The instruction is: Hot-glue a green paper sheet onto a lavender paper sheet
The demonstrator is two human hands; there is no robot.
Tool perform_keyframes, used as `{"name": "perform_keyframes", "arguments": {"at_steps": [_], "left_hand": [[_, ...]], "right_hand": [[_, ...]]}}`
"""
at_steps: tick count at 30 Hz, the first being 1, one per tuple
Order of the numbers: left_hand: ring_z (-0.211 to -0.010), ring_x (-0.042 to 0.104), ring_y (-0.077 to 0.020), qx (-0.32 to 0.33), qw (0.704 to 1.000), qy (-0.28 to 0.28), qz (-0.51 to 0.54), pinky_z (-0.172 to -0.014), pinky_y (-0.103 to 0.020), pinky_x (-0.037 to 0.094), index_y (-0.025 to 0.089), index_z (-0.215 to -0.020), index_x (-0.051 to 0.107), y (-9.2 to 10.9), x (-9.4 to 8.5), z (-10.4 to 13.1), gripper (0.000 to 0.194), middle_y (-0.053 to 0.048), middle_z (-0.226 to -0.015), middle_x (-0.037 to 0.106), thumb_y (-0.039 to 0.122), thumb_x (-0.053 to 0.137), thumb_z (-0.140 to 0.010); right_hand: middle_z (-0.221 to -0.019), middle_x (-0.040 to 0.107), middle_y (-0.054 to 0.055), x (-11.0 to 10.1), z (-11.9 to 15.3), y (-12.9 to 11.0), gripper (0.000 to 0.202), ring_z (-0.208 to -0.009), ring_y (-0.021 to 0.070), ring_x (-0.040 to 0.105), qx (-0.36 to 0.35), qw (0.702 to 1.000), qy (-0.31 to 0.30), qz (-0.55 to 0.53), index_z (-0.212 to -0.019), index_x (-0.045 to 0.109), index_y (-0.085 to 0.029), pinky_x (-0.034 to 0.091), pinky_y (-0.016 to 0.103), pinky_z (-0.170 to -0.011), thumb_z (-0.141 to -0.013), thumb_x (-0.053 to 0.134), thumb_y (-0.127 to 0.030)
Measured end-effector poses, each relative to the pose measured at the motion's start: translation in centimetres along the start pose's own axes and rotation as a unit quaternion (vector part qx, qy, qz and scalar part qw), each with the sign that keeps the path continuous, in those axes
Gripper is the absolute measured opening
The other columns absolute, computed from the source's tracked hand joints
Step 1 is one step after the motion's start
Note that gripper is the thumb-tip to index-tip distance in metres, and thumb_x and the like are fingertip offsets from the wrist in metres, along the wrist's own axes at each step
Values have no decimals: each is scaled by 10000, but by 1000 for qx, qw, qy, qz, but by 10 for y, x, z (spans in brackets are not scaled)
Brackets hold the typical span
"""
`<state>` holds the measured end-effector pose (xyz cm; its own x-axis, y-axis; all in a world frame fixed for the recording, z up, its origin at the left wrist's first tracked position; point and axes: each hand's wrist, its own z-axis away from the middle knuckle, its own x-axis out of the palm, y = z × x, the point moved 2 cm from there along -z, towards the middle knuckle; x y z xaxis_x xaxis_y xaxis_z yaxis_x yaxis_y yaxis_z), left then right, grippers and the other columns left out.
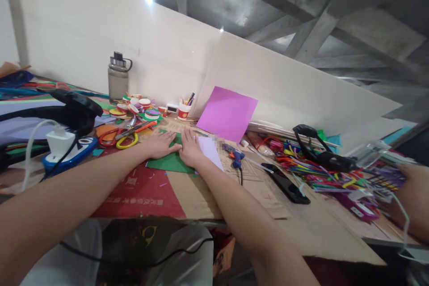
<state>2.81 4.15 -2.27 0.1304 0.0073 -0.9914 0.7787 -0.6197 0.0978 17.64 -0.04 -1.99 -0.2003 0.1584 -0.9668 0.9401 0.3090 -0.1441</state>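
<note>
Both of my hands lie flat on a sheet of green paper (pixel 170 164) on the cardboard-covered table. My left hand (pixel 161 145) presses on its left part, fingers stretched forward. Beside it, my right hand (pixel 191 148) rests on the right part with its fingers extended; the two hands nearly touch at the thumbs. A pale lilac sheet (pixel 210 152) reaches out from beside my right hand. Close by on the right lies a blue glue gun (pixel 237 157). To the left of my left hand are yellow-handled scissors (pixel 127 140) and an orange craft knife (pixel 144 127).
A purple sheet (pixel 228 114) leans on the white partition. Behind stand a water bottle (pixel 118 79) and a pen cup (pixel 184 111). A blue power strip (pixel 70 156) sits left; a phone (pixel 288 184) and colourful pipe cleaners (pixel 311 165) lie right. Another person's arm (pixel 414 201) shows at far right.
</note>
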Motion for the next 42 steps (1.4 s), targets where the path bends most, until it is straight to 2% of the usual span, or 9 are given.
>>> {"name": "perform_keyframes", "arguments": {"at_steps": [3,7,12,19,24,28,32,36,42], "left_hand": [[-1444,212,-269,1,1000,7,10,-1164,-419,120,86,-1459,349,-1,3,-2,838,-171,-1548,263,685,208,-890],[-1443,218,-272,6,1000,9,13,-1163,-432,108,98,-1449,372,-4,6,-4,826,-174,-1542,275,682,188,-894],[-1451,192,-271,9,1000,1,22,-1160,-422,117,96,-1474,327,-5,7,-4,850,-165,-1553,249,693,200,-882],[-1454,172,-287,8,1000,-18,18,-1160,-424,108,64,-1479,307,-2,4,-6,868,-171,-1557,231,686,184,-887],[-1449,186,-302,12,1000,-18,-7,-1158,-429,120,48,-1462,336,-8,1,-7,867,-186,-1546,263,683,181,-891],[-1443,199,-313,8,1000,-5,-8,-1156,-448,146,54,-1443,368,-16,0,-7,808,-191,-1533,299,641,214,-910],[-1408,287,-318,19,1000,14,5,-1137,-435,218,87,-1431,397,-20,0,-9,674,-179,-1517,341,529,292,-932],[-1336,410,-252,9,996,62,56,-1108,-367,300,149,-1321,537,-22,-7,-9,517,-106,-1435,484,421,346,-925],[-1098,589,-236,7,982,133,136,-993,-328,413,148,-1057,702,-15,-27,0,431,-82,-1140,695,398,394,-887]], "right_hand": [[-1585,145,147,4,-1,1,608,-1468,249,74,-3,997,-69,-18,-1501,205,-46,134,475,-1159,-961,250,-322],[-1596,37,148,-1,0,2,659,-1470,248,-32,29,999,46,-2,-1509,148,-31,78,463,-1168,-956,307,-353],[-1577,182,145,6,-3,2,590,-1463,245,118,7,997,-74,-33,-1490,255,-67,144,471,-1157,-971,277,-346],[-1542,285,159,-6,-3,17,609,-1441,187,211,68,989,86,-102,-1462,302,-32,177,310,-1160,-932,414,-309],[-1483,412,102,-39,8,22,548,-1367,180,368,85,974,151,-150,-1473,327,-169,247,349,-1136,-961,368,-360],[-1537,326,74,-52,17,7,609,-1418,174,278,-28,981,18,-190,-1467,346,-192,214,348,-1152,-941,416,-490],[-1579,201,83,-46,24,-10,877,-1457,226,163,-116,972,-135,-152,-1504,261,-209,173,397,-1166,-795,608,-592],[-1580,179,116,-39,27,-12,1103,-1455,274,153,-116,974,-156,-114,-1528,157,-202,195,435,-1159,-667,733,-583],[-1544,271,143,-44,30,-12,907,-1423,277,266,-99,976,-181,-73,-1459,370,-154,244,400,-1145,-724,690,-579]]}}
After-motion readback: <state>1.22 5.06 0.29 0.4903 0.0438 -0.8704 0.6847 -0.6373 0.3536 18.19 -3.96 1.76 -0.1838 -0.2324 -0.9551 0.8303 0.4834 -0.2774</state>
